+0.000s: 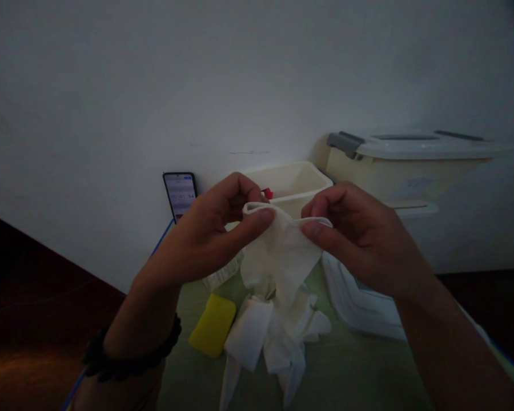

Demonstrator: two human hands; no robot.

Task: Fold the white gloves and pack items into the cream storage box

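One white glove (286, 251) between left hand (214, 228) and right hand (364, 237) (both in cuff pinches)

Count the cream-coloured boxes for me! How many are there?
2. The open box is in the middle of the picture; the lidded box is to its right. Others could be hidden.

A greyish wall (197, 85) fills the far side, thin dark lines (248, 152) marking it; the light is dim; at left lies a dark reddish-brown floor (34, 319), its near part glowing orange; near centre, a green tabletop (192, 385).
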